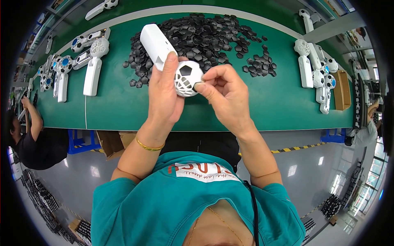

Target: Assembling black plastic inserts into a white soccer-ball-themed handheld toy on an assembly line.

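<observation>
My left hand (pixel 164 92) is wrapped round a white handheld device with a rectangular handle (pixel 154 43) and a soccer-ball head (pixel 188 84). The handle points up and to the left. One black pentagon piece (pixel 186 70) sits on the upper face of the ball, and open lattice shows on its lower part. At the ball's right edge my right hand (pixel 225 90) pinches a small black pentagon piece (pixel 200 87), mostly covered by thumb and forefinger. Beyond both hands a large heap of loose black pentagon pieces (pixel 197 39) lies on the green table (pixel 279 106).
More such devices (pixel 93 69) lie at the left, some with heads uncovered, and another group (pixel 316 78) lies at the right by a cardboard box (pixel 342 90). A smaller patch of black pieces (pixel 260 65) lies right of the heap. Co-workers (pixel 35 139) sit at both sides.
</observation>
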The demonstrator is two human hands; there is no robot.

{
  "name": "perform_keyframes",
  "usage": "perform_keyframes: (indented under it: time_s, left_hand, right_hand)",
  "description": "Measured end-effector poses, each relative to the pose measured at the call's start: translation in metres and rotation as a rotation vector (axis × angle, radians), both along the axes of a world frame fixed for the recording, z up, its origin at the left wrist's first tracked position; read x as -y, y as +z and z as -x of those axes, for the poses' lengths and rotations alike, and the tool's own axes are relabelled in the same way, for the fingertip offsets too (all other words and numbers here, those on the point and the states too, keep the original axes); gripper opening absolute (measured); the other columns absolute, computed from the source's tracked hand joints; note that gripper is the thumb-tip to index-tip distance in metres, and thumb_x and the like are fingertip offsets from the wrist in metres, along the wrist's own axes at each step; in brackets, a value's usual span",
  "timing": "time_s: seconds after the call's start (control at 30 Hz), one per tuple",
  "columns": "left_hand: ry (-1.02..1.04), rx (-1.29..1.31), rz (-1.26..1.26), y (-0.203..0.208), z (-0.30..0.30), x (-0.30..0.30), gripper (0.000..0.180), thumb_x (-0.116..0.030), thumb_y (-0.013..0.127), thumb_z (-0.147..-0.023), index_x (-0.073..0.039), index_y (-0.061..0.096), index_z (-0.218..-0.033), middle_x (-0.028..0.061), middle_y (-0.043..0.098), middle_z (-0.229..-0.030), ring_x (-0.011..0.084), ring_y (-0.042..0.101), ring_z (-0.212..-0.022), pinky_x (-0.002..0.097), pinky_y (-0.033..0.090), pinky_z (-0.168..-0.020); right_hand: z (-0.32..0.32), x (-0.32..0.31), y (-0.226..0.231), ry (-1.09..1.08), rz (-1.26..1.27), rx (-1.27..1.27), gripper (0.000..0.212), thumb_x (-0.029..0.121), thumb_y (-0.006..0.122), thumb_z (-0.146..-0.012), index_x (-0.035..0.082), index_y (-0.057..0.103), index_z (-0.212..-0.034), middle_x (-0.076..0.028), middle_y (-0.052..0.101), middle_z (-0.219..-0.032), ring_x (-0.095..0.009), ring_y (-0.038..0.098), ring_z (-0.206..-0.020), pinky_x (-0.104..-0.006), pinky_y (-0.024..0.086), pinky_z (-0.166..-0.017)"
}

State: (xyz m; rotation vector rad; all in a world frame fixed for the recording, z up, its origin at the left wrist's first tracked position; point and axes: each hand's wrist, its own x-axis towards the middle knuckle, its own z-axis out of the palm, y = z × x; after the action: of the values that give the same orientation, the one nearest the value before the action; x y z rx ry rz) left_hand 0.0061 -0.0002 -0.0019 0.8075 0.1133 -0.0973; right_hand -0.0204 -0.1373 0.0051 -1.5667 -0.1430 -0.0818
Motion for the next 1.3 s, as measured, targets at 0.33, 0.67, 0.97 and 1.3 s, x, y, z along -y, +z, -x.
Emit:
perform_keyframes:
  time_s: [0.33,0.67,0.97,1.3]
  left_hand:
    - [-0.027,0.060,-0.108,0.010,-0.005,0.004,0.029,-0.025,0.046,-0.101,-0.003,0.043,-0.120,0.0089,0.057,-0.101,0.0151,0.062,-0.086,0.0300,0.055,-0.070]
    - [-0.010,0.023,-0.064,-0.004,-0.015,-0.017,0.031,-0.024,0.047,-0.100,-0.003,0.042,-0.123,0.0089,0.057,-0.102,0.0164,0.061,-0.089,0.0310,0.055,-0.073]
    - [0.005,-0.043,-0.016,0.004,-0.011,-0.016,0.032,-0.025,0.050,-0.099,-0.004,0.044,-0.122,0.0077,0.057,-0.102,0.0161,0.061,-0.089,0.0329,0.055,-0.073]
    - [-0.064,-0.048,0.089,0.003,-0.016,-0.020,0.032,-0.028,0.049,-0.099,-0.005,0.046,-0.121,0.0085,0.061,-0.104,0.0177,0.062,-0.095,0.0346,0.055,-0.077]
  right_hand:
    - [-0.020,0.029,-0.003,0.103,0.193,0.079,0.019,0.003,0.071,-0.080,0.003,0.059,-0.095,-0.003,0.061,-0.087,-0.010,0.059,-0.077,-0.0239,0.048,-0.063]
    - [-0.056,0.127,-0.017,-0.193,1.178,0.506,0.015,0.000,0.069,-0.075,0.004,0.067,-0.089,-0.009,0.065,-0.090,-0.028,0.060,-0.087,-0.0362,0.051,-0.071]
    - [-0.062,0.135,-0.022,-0.027,1.437,0.608,0.012,0.002,0.068,-0.071,0.003,0.064,-0.083,-0.008,0.062,-0.083,-0.025,0.058,-0.079,-0.0352,0.051,-0.068]
    - [-0.070,0.126,-0.018,0.053,1.352,0.590,0.009,0.002,0.066,-0.076,0.001,0.064,-0.085,-0.011,0.061,-0.085,-0.024,0.058,-0.076,-0.0321,0.049,-0.065]
